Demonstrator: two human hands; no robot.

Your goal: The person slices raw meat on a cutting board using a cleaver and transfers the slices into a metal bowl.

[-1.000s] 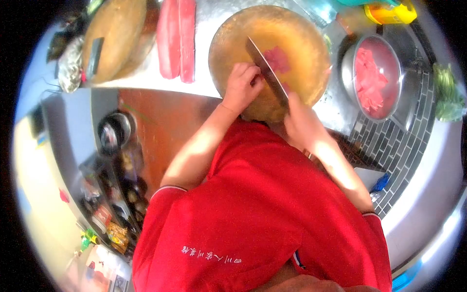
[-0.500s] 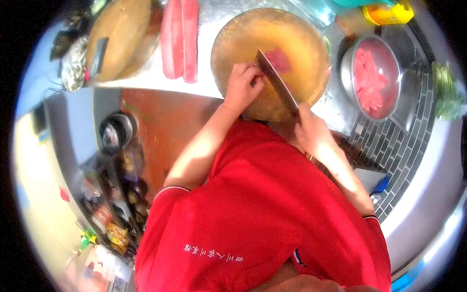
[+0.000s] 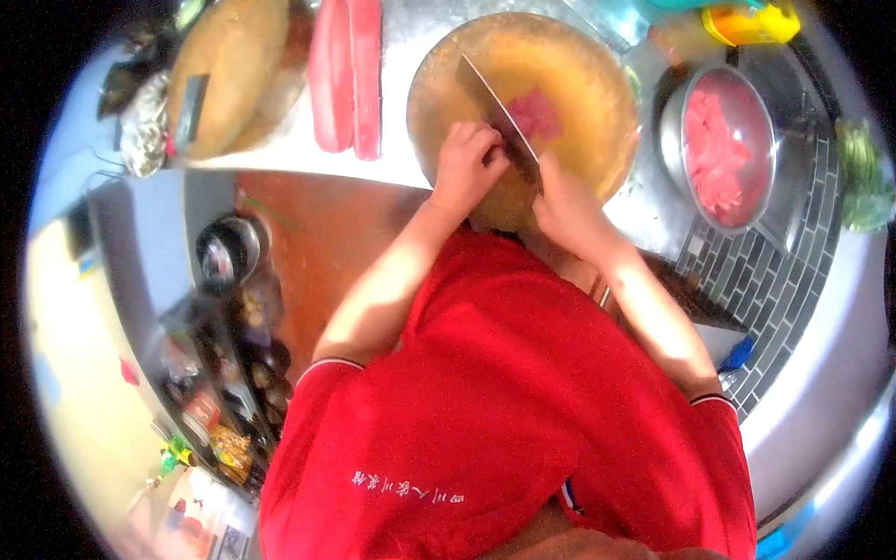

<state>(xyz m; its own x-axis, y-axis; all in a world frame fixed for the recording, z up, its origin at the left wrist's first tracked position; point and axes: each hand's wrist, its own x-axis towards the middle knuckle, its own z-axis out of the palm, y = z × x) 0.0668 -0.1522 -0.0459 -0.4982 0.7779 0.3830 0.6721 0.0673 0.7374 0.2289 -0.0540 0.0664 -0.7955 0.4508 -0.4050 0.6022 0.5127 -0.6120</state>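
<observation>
My right hand (image 3: 567, 207) is closed around the handle of a cleaver-like kitchen knife (image 3: 487, 93). Its blade slants across a round wooden chopping board (image 3: 597, 84), the tip pointing away from me and to the left. Just left of the blade, my left hand (image 3: 469, 166) rests on the board with curled fingers close to the steel. Whatever may be under those fingers is hidden. Thin cut pieces of reddish-pink meat (image 3: 536, 115) lie on the board to the right of the blade.
Two long pink meat strips (image 3: 333, 79) lie on the metal counter (image 3: 403, 149) left of the board. On the right, a metal bowl (image 3: 673, 140) holds pink slices (image 3: 715, 154). Another wooden board (image 3: 229, 75) stands far left, and a yellow container (image 3: 754, 23) at the back right.
My right hand has pushed the knife forward and to the left, so the tip reaches farther up the board. My left hand stays nearly in place.
</observation>
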